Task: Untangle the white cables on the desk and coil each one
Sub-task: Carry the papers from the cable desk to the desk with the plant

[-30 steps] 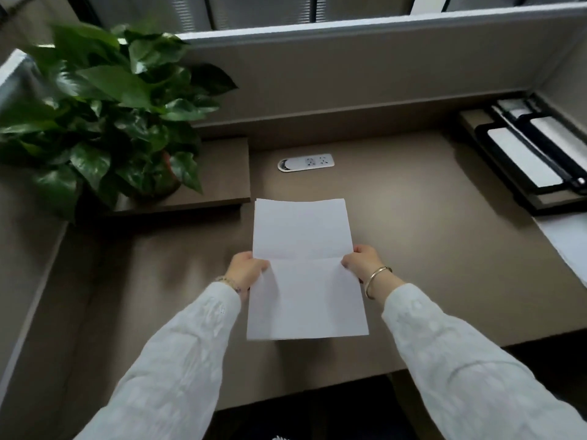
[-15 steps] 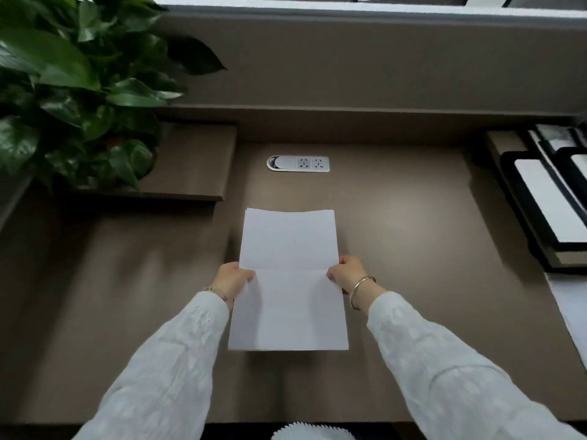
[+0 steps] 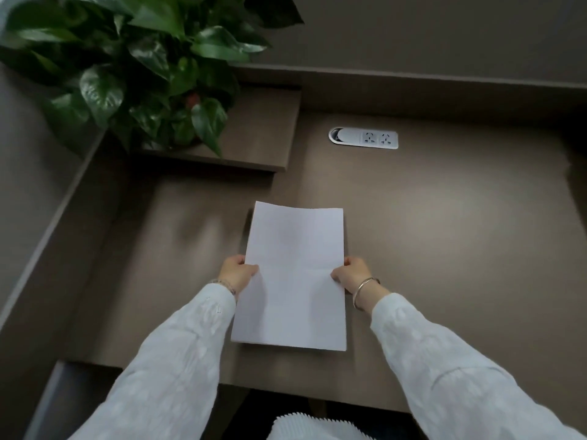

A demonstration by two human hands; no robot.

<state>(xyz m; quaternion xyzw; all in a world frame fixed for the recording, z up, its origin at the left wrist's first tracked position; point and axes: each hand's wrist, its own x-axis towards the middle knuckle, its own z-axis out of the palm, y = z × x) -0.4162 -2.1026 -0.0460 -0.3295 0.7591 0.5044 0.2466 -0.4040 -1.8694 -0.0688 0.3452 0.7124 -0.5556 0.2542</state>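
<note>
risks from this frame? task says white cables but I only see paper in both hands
1. No cables show on the desk; the left hand and right hand both pinch the white paper, so the labelled task may not match.
2. The paper's near edge lies close to the desk's front edge; it might slide off once released.

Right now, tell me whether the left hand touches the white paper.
Touching. The head view shows the left hand pinching the white paper at its left edge, thumb on top.

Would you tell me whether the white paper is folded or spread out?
Spread out: the white paper shows full length with one crease, held at its sides.
</note>
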